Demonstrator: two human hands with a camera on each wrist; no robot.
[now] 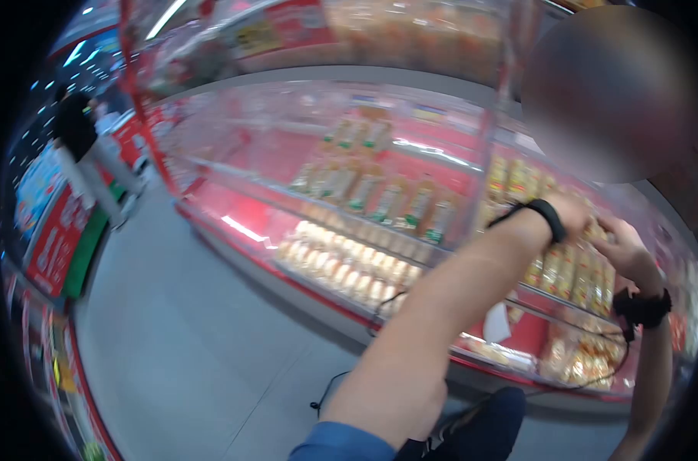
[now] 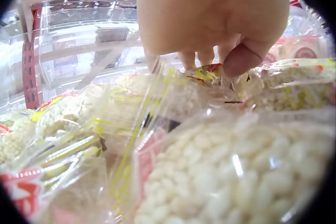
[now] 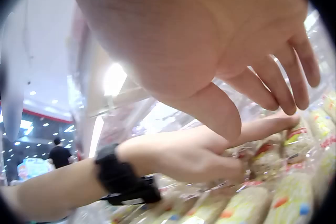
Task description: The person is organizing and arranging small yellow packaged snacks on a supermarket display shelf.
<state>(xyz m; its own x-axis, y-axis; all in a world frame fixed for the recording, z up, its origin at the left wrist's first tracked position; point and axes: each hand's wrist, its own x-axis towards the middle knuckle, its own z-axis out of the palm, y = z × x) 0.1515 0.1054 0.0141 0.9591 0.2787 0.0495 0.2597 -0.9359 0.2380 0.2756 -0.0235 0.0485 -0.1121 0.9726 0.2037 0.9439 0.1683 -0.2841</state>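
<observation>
My left hand [image 1: 568, 215] reaches into the right part of a shelf display. In the left wrist view its thumb and fingers close around the top of a clear snack bag [image 2: 207, 74] with yellow and red print. My right hand [image 3: 210, 40] hovers just right of it, fingers loosely extended and slightly bent over the rows, nothing held. Below both hands lie rows of long clear-wrapped pale puffed snacks [image 3: 244, 205]. A bag of pale puffed grains [image 2: 236, 171] fills the near part of the left wrist view. Glare partly hides the wrappers.
Green-labelled packs [image 1: 387, 203] and small pale packs [image 1: 341, 265] fill the display's left part. Clear dividers and a red-edged rim bound it. A higher shelf [image 1: 410, 34] holds more goods. Cables hang from the wrists. Another person [image 1: 76, 127] stands across the aisle floor [image 1: 180, 323].
</observation>
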